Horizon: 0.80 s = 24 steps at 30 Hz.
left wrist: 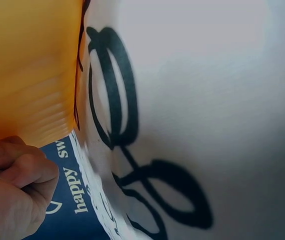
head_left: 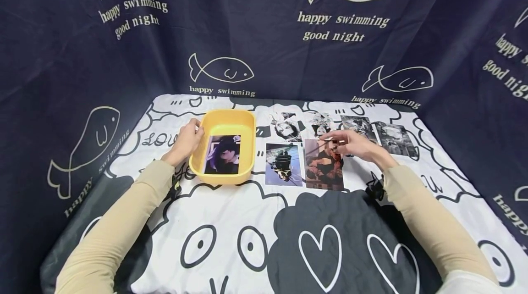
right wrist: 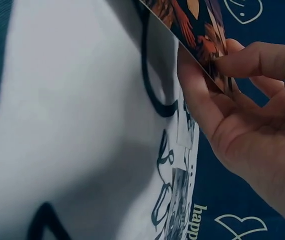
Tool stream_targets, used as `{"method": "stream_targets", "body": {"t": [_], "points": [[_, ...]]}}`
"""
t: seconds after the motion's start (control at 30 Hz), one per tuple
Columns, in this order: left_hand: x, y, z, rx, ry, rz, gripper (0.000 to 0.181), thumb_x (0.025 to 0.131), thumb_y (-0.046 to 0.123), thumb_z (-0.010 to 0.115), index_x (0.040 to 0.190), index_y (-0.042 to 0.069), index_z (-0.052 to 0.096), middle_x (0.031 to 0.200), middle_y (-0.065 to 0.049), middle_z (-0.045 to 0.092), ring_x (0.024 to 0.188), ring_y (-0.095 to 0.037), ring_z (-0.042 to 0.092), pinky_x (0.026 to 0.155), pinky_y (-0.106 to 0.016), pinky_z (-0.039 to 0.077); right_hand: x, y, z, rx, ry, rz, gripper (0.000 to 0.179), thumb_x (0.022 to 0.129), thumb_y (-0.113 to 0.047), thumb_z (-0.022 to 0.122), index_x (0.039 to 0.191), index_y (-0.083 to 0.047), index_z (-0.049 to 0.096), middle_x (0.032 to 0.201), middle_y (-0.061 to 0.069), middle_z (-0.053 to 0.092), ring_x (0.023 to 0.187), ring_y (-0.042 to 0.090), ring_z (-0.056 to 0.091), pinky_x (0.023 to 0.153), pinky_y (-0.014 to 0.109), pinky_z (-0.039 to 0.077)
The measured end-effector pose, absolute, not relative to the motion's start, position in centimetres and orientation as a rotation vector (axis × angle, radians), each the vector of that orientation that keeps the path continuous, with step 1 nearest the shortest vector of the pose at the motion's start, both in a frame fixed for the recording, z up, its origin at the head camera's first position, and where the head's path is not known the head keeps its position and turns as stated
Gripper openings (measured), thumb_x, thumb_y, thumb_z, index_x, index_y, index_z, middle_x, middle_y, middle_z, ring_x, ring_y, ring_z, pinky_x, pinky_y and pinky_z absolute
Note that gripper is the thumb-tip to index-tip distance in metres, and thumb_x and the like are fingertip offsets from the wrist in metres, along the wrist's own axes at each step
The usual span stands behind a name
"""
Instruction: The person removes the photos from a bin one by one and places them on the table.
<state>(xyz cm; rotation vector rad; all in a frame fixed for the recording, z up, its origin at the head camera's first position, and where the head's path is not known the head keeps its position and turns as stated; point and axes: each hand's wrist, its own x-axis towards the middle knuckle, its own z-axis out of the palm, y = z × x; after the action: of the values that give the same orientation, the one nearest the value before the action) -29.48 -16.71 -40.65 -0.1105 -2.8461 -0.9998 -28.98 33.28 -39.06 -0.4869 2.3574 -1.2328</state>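
Note:
My left hand (head_left: 188,141) grips the left rim of a yellow plastic tub (head_left: 222,114); in the left wrist view the curled fingers (left wrist: 30,172) meet the tub's wall (left wrist: 27,75). Inside the tub lies a photo card (head_left: 222,155) of a dark-haired figure in purple tones. My right hand (head_left: 350,143) pinches the upper edge of a reddish-brown photo card (head_left: 324,168). The right wrist view shows that card (right wrist: 195,30) between thumb and fingers, its edge raised from the cloth. Left of it lies a bluish photo card (head_left: 283,165).
Black-and-white photo cards lie behind and to the right: a portrait (head_left: 286,129), another portrait (head_left: 321,124) and two darker ones, one (head_left: 396,139) farthest right. A patterned black-and-white cloth (head_left: 231,211) covers the table. Dark blue curtains (head_left: 272,46) enclose the back and sides.

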Motion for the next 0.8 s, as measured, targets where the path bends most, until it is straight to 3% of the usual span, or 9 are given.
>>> {"method": "stream_targets", "body": {"t": [0.2, 0.53, 0.6, 0.8], "points": [[-29.6, -16.8, -40.8, -0.108, -2.840, -1.002, 0.023, 0.100, 0.018, 0.039, 0.109, 0.000, 0.049, 0.084, -0.018, 0.062, 0.066, -0.023, 0.058, 0.054, -0.026, 0.046, -29.1, 33.2, -39.8, -0.560, 2.419, -1.221, 0.061, 0.076, 0.017, 0.051, 0.134, -0.003, 0.052, 0.117, 0.026, 0.060, 0.084, 0.013, 0.058, 0.066, 0.027, 0.050], [-29.4, -16.7, -40.7, -0.120, -2.839, -1.037, 0.024, 0.100, 0.018, 0.039, 0.111, -0.001, 0.049, 0.084, -0.019, 0.063, 0.066, -0.022, 0.058, 0.053, -0.026, 0.047, -28.5, 32.4, -40.6, -0.791, 2.628, -1.047, 0.053, 0.076, 0.022, 0.053, 0.127, 0.009, 0.055, 0.085, 0.022, 0.066, 0.070, 0.017, 0.056, 0.058, 0.021, 0.045], [-29.4, -16.7, -40.7, -0.118, -2.839, -1.037, 0.024, 0.099, 0.018, 0.039, 0.111, -0.001, 0.048, 0.084, -0.019, 0.063, 0.066, -0.022, 0.058, 0.053, -0.026, 0.047, -28.4, 32.2, -40.7, -0.804, 2.684, -0.986, 0.053, 0.075, 0.021, 0.053, 0.126, 0.007, 0.056, 0.086, 0.020, 0.067, 0.069, 0.016, 0.056, 0.058, 0.021, 0.045], [-29.5, -16.8, -40.7, -0.118, -2.837, -1.030, 0.024, 0.100, 0.017, 0.039, 0.111, -0.001, 0.048, 0.084, -0.018, 0.062, 0.066, -0.022, 0.058, 0.054, -0.026, 0.047, -28.0, 31.9, -40.7, -0.788, 2.810, -0.839, 0.054, 0.075, 0.016, 0.056, 0.127, 0.001, 0.059, 0.112, 0.024, 0.065, 0.066, 0.017, 0.054, 0.056, 0.023, 0.044]]}}
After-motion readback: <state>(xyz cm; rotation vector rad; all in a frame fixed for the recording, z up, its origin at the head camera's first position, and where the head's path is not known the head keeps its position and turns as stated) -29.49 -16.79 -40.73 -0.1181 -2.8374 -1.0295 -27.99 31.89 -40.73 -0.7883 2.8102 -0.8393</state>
